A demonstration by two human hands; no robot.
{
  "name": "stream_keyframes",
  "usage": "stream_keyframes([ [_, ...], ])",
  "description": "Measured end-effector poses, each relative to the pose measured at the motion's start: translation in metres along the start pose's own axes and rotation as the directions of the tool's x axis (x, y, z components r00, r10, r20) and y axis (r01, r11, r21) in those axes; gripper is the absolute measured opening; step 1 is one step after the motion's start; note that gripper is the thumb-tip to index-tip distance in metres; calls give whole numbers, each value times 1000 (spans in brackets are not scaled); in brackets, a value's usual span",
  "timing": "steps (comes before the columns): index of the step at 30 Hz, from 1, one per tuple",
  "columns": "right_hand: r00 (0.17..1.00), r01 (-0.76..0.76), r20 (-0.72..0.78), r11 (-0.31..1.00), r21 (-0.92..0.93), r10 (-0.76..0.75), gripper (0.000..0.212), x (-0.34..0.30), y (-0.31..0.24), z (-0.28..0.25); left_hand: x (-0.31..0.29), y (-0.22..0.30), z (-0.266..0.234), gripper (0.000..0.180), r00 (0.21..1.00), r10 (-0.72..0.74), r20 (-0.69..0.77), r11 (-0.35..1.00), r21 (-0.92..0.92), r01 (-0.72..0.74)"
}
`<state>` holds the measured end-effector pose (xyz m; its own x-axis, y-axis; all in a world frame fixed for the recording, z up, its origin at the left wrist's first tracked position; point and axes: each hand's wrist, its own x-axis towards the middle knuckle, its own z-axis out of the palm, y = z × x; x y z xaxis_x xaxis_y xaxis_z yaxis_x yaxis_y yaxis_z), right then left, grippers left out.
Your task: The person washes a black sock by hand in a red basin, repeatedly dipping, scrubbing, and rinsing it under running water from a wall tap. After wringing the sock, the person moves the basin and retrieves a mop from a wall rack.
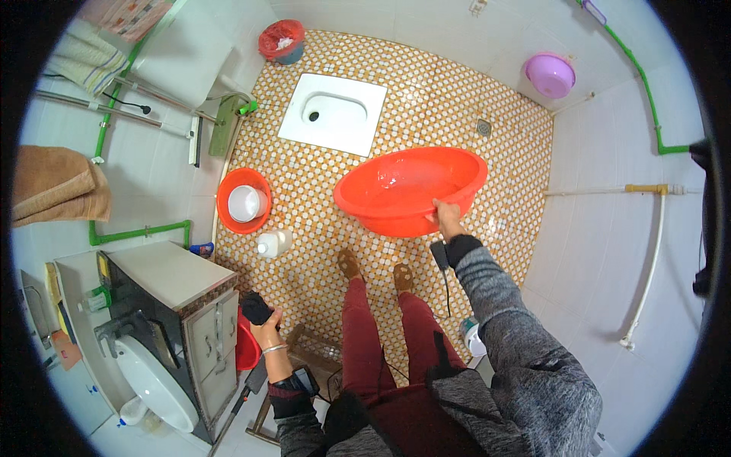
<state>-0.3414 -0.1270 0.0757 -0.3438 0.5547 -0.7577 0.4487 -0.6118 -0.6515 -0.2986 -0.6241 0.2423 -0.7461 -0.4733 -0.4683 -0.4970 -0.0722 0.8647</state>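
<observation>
My right hand point(448, 216) grips the near rim of a large red plastic basin point(403, 214), thumb over the edge. The basin is tilted away from me, with its far side low toward the tiled floor and a shiny wet patch inside. At the lower left, my left hand point(268, 333) is closed round a dark, soft-looking black bundle point(256, 308); its exact kind cannot be made out. That hand hangs beside the washbasin cabinet, over a red vessel point(246, 344) partly hidden by it.
Beyond the basin lies a white squat toilet point(370, 114), with a floor drain point(483, 127) to its right. A smaller red basin point(224, 199) holding a white bucket, and a white jug point(274, 244), stand left. The cabinet point(171, 278) flanks my left; a lined bin point(290, 55) sits behind.
</observation>
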Motion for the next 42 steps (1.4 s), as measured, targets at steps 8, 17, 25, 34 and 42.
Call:
stream_keyframes([
  [8, 959, 279, 80, 956, -90, -272, 21, 38, -119, 194, 67, 12, -42, 75, 996, -90, -12, 996, -13, 89],
  [17, 949, 301, 48, 854, -424, -311, 31, 61, -127, 345, 117, 20, -68, 60, 995, -92, -31, 995, -35, 91],
  [25, 910, 379, 36, 795, -473, -413, 34, 84, -115, 348, 153, 28, -60, 46, 987, -153, 54, 987, 50, 150],
  [34, 978, 186, -56, 962, -198, -200, 20, 52, -145, 217, 146, 63, 13, 15, 974, -95, 208, 979, 197, 53],
  [42, 995, -40, -89, 994, 103, 49, 21, 37, -18, -62, 102, 85, 62, 25, 951, -83, 296, 979, 203, 22],
])
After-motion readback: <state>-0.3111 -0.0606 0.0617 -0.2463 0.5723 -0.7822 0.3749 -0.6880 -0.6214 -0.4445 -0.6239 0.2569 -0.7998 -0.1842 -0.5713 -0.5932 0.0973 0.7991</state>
